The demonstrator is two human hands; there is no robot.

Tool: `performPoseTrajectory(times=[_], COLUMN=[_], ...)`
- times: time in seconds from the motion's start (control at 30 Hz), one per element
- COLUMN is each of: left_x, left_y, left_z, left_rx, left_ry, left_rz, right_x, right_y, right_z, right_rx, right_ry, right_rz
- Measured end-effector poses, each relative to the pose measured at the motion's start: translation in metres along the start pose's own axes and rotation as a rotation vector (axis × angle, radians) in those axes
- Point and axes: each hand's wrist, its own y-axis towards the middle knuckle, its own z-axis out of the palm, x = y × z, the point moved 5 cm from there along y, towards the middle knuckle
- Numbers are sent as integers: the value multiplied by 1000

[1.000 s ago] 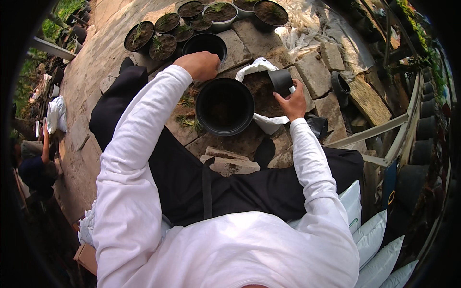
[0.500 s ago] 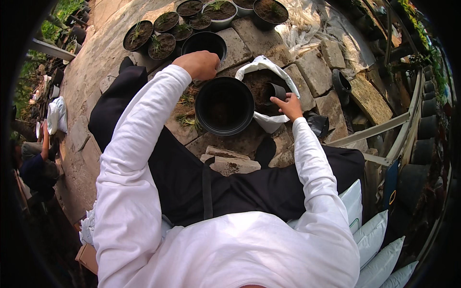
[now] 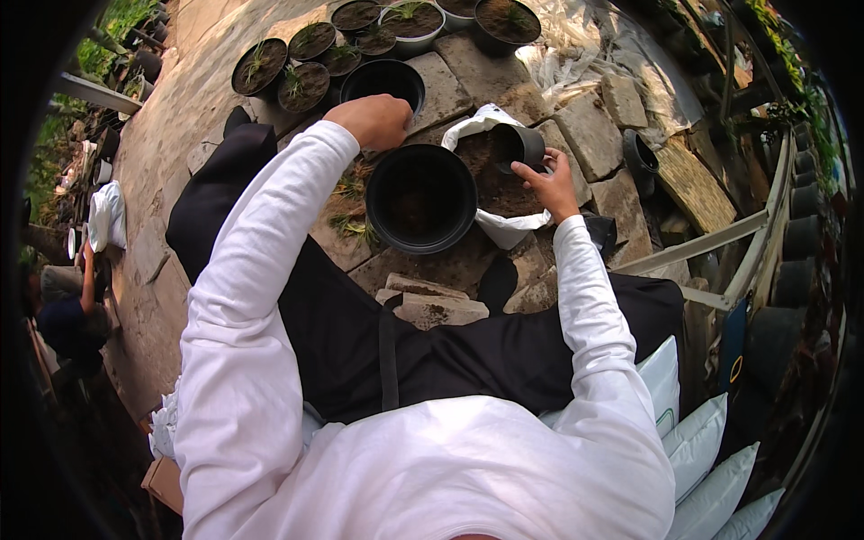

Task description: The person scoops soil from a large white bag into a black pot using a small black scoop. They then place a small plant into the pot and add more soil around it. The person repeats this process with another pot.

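My right hand [image 3: 549,185] grips a small black plant pot [image 3: 522,148] by its side, tilted over the mouth of a white sack [image 3: 470,127] with brown soil [image 3: 499,191] inside. Just left of the sack stands a large black pot [image 3: 422,241], with dark soil low in its bottom. My left hand [image 3: 373,122] is closed, knuckles up, between this pot and a second large black pot [image 3: 417,85] behind it. What its fingers hold, if anything, is hidden. Loose grassy plants [image 3: 354,225] lie on the paving left of the large pot.
Several soil-filled pots with small plants [image 3: 304,87] stand at the back. Crumpled clear plastic [image 3: 585,45], concrete blocks [image 3: 589,135] and an overturned black pot [image 3: 640,155] lie to the right. Full white bags [image 3: 697,441] are at lower right. Another person [image 3: 72,310] is at far left.
My right hand has lifted the small pot slightly from the soil and tipped it, its grip now farther round the pot's side. My left hand has stayed in place.
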Motion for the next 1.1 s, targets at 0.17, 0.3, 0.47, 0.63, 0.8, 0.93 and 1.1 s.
performPoseTrajectory(times=[0.17,0.3,0.47,0.63,0.8,0.93,1.1], left_x=[-2,1,-1,1,-2,-1,-3], left_y=[-7,-6,-9,-7,-11,-10,-9], left_z=[-4,-3,-6,-5,-8,-6,-6], left_rx=[21,13,9,-9,1,8,23], left_ry=[-30,-28,-37,-40,-61,-44,-56], left_rz=[-47,-44,-55,-47,-54,-47,-54], right_x=[64,92,76,29,-46,-71,-89], right_y=[-27,-57,-45,-13,-8,-10,0], right_z=[25,48,30,-3,6,27,10], right_rx=[65,246,61,-184,-80,96,110], right_ry=[13,-160,-33,-360,-890,-855,-347], right_rz=[-341,-610,-473,-258,-154,38,360])
